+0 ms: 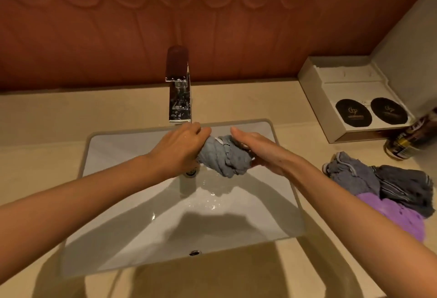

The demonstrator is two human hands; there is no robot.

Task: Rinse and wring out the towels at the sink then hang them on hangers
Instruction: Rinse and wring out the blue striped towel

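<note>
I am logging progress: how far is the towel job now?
Done: unclear. In hand: left hand and right hand wring a twisted blue-grey towel over the sink. Left: three towels lie on the counter, wrung or waiting I cannot tell; no hangers show, so hanging remains.
</note>
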